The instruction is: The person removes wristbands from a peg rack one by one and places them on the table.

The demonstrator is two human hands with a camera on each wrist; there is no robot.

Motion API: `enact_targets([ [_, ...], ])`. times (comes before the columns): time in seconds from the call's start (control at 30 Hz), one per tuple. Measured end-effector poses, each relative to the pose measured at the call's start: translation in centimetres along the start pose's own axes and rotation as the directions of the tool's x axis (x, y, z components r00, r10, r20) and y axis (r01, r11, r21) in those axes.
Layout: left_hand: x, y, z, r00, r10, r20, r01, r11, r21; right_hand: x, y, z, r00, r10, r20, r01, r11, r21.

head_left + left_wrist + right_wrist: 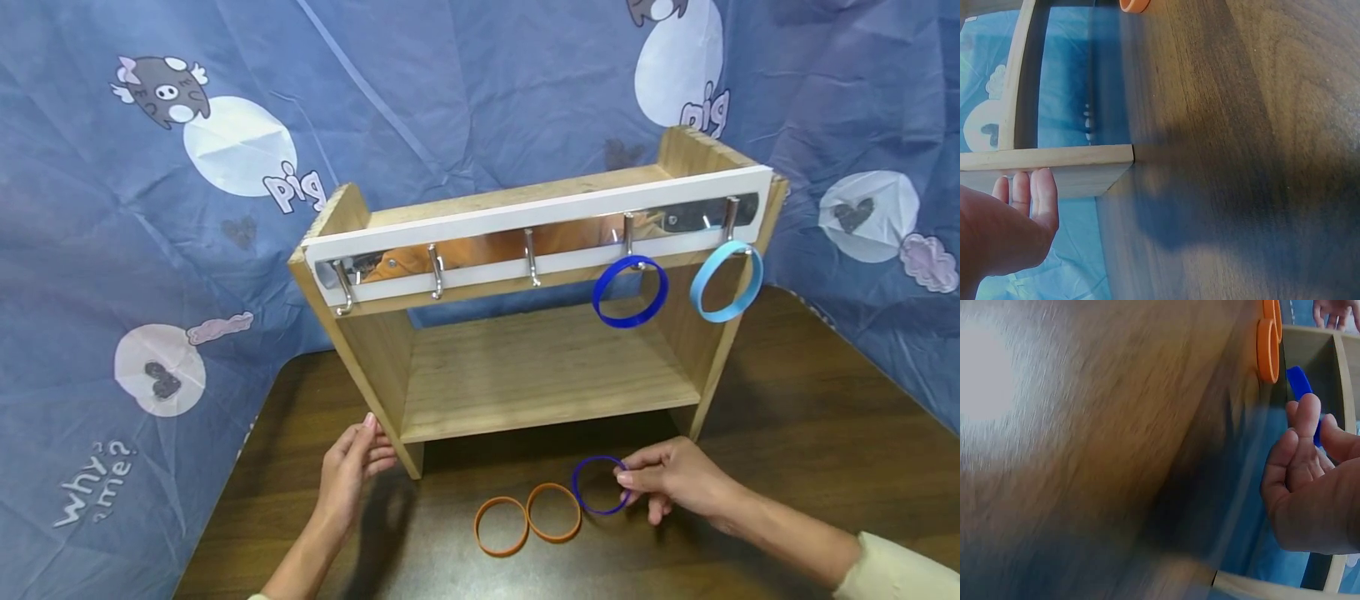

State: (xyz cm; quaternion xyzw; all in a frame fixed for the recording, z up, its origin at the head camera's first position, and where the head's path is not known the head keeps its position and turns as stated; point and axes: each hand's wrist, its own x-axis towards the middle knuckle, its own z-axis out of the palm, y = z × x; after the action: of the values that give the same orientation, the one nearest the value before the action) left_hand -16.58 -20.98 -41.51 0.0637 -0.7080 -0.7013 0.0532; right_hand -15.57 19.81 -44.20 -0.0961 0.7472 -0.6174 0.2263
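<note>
Dark blue band [1298,381] at five o'clock from middle of wooden shelf [555,367]. Your right hand [678,479] pinches rim, thumb against fingers. Your left hand [351,471], eight o'clock: fingers extended at shelf side. Band looks light, bendy, grippy, hardly fragile; hold rim gently, leave loop's far side free.

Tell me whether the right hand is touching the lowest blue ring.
Touching: the right wrist view shows the right hand pinching the lowest blue ring between thumb and fingers.
</note>
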Motion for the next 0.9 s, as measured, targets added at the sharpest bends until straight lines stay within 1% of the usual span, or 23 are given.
enact_targets([
  [0.1,0.1,-0.1,0.0,1.0,0.012,0.001,-0.012,1.0,-0.002,0.1,0.4,-0.5,1.0,0.019,-0.007,-0.019,0.999,-0.028],
  [0.2,0.1,-0.3,-0.1,0.999,0.044,0.005,-0.044,0.999,-0.008,0.3,0.8,-0.7,1.0,0.022,-0.002,-0.022,0.998,-0.058],
  [0.23,0.5,-1.0,-0.4,0.996,0.083,0.031,-0.082,0.996,-0.029,0.4,0.9,-0.7,1.0,0.024,-0.002,-0.024,0.997,-0.071],
  [0.3,0.5,-1.1,-0.5,0.993,0.107,0.039,-0.106,0.994,-0.039,0.5,1.2,-0.7,1.0,0.026,-0.007,-0.026,0.995,-0.095],
  [0.33,0.8,-1.7,-0.8,0.988,0.138,0.066,-0.134,0.989,-0.064,0.5,1.3,-0.6,1.0,0.029,-0.01,-0.03,0.994,-0.106],
  [0.37,0.8,-1.7,-0.8,0.988,0.14,0.071,-0.135,0.989,-0.063,0.5,1.4,-0.6,0.999,0.033,-0.012,-0.035,0.993,-0.113],
  [0.43,0.8,-1.7,-0.8,0.989,0.132,0.073,-0.128,0.99,-0.052,0.6,1.6,-0.6,0.999,0.039,-0.022,-0.042,0.99,-0.132],
  [0.47,0.5,-1.1,-0.5,0.994,0.095,0.05,-0.093,0.995,-0.023,0.6,1.6,-0.5,0.999,0.038,-0.026,-0.042,0.989,-0.139],
  [0.53,0.5,-0.9,-0.5,0.997,0.067,0.048,-0.067,0.998,0.001,0.6,1.6,-0.4,0.999,0.038,-0.034,-0.042,0.988,-0.152],
  [0.57,0.1,-0.3,-0.2,0.999,0.029,0.022,-0.03,0.999,0.029,0.6,1.6,-0.4,0.999,0.034,-0.039,-0.04,0.986,-0.161],
  [0.63,0.1,-0.1,-0.1,1.0,0.007,0.017,-0.007,0.999,0.039,0.7,1.6,-0.3,0.998,0.03,-0.049,-0.038,0.984,-0.174],
  [0.77,0.0,0.2,0.0,1.0,-0.013,0.01,0.013,0.999,0.038,0.7,1.5,0.0,0.995,0.04,-0.088,-0.058,0.975,-0.213],
  [0.9,0.0,0.2,0.0,1.0,-0.011,0.008,0.01,0.999,0.037,0.7,1.2,0.4,0.99,0.041,-0.134,-0.076,0.961,-0.267],
])
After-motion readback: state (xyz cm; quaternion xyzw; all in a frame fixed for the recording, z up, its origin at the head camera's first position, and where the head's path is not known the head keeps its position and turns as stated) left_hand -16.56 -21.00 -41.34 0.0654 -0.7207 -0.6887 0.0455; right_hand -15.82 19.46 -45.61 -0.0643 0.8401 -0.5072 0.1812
